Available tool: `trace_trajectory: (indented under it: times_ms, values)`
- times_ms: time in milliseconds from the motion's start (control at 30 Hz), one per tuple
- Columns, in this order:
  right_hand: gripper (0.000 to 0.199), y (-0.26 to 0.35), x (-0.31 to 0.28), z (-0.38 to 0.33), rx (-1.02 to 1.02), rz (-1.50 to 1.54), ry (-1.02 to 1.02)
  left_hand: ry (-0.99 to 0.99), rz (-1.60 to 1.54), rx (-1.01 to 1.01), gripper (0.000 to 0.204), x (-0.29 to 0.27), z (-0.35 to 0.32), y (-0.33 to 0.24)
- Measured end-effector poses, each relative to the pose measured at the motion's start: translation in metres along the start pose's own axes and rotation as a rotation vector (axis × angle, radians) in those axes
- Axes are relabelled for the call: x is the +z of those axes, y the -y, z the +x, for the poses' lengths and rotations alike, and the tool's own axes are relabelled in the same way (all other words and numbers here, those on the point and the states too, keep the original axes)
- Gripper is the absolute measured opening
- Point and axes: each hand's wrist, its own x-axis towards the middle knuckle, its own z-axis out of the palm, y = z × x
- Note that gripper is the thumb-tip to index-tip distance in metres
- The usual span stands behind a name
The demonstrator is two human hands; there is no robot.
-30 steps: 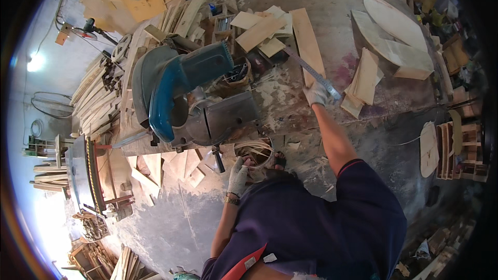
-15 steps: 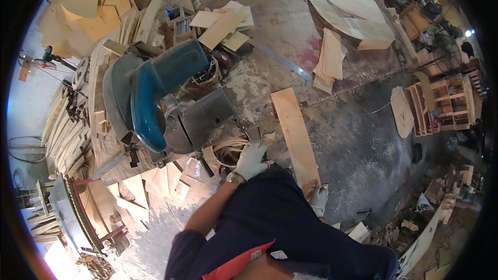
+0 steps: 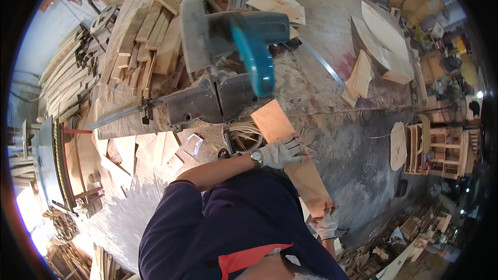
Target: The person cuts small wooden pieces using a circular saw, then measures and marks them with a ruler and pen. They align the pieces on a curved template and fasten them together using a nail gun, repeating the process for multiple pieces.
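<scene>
A long flat wooden board [image 3: 309, 184] slants in front of my body, its far end close to the mitre saw's base [image 3: 236, 92]. My left hand [image 3: 282, 152], in a pale work glove with a wristwatch behind it, lies across the middle of the board with its fingers around the edge. At the board's near end my right hand [image 3: 326, 223], gloved with bare fingertips, grips the corner. The mitre saw [image 3: 267, 26] has a teal handle and stands just beyond, its head raised and slightly blurred. A round container of curved wood strips [image 3: 248, 136] sits below the saw base.
Stacked lumber [image 3: 148, 33] lies left of the saw. A metal ruler [image 3: 324, 65] and thin wood pieces [image 3: 359, 75] rest on the far bench, with large curved panels [image 3: 381, 41] behind. Plywood offcuts [image 3: 122, 158] cover the floor at left; scrap wood [image 3: 410, 233] is heaped at lower right.
My left hand has moved from beside the strip container onto the board. The board has come nearer my body, with my right hand still at its near end. The whole view has turned.
</scene>
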Motion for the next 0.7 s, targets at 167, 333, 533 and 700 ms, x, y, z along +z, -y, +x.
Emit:
trace_trajectory:
  times_ms: [167, 333, 533, 700]
  values:
    - [0.112, 0.016, -0.058, 0.088, 0.178, -0.031, -0.271, 0.219, -0.007, -0.529, 0.081, -0.054, -0.044, 0.023]
    - [0.08, 0.048, -0.092, 0.158, 0.121, 0.122, -0.381, -0.016, -0.011, -1.012, 0.087, -0.107, -0.114, 0.054]
    - [0.053, 0.152, -0.065, 0.27, -0.311, 0.363, -0.407, -0.063, 0.121, -1.037, 0.086, -0.113, -0.215, 0.01]
    - [0.049, 0.312, -0.02, 0.352, -0.766, 0.499, -0.124, -0.041, 0.08, -1.199, 0.082, -0.107, -0.274, -0.085]
